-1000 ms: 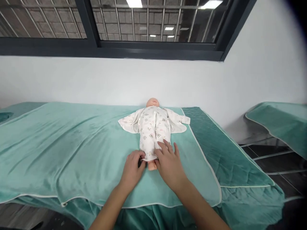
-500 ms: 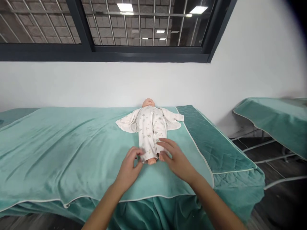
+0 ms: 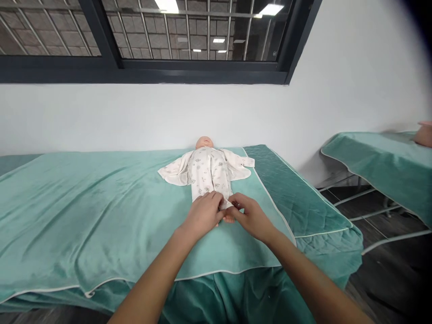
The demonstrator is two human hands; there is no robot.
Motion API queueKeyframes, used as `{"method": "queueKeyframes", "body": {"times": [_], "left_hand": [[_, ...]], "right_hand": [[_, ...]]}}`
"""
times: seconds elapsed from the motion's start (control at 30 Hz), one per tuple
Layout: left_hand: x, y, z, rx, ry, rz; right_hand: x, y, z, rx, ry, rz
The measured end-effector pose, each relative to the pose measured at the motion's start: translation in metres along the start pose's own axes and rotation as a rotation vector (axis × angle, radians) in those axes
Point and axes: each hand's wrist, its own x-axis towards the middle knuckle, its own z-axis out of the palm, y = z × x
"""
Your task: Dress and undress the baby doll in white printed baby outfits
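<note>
A baby doll (image 3: 204,142) lies on its back, its head toward the wall and its feet toward me. It wears white printed trousers (image 3: 202,173) and a white jacket (image 3: 177,170) with the sleeves spread out to both sides. My left hand (image 3: 205,211) reaches across the lower legs and pinches the cuff of the trouser leg on the right. My right hand (image 3: 248,215) pinches the same cuff from its outer side. Beneath the cuff a doll's foot (image 3: 229,219) shows between my hands. My left hand mostly hides the other foot.
A light green blanket (image 3: 101,216) covers the bed, over a darker quilted cover (image 3: 297,198) on the right. Behind stand a white wall (image 3: 151,117) and a dark window frame (image 3: 202,72). At right is another green-covered bed (image 3: 378,157) with metal rails.
My left hand has moved right, from the outer side of the left trouser leg to the right cuff. Both hands have closed on that cuff. The view has shifted slightly.
</note>
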Motion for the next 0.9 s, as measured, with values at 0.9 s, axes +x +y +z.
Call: {"method": "queueKeyframes", "body": {"times": [0.9], "left_hand": [[-0.072, -0.018, 0.007, -0.322, 0.041, -0.117]], "right_hand": [[-0.004, 0.051, -0.010, 0.125, -0.166, 0.182]]}}
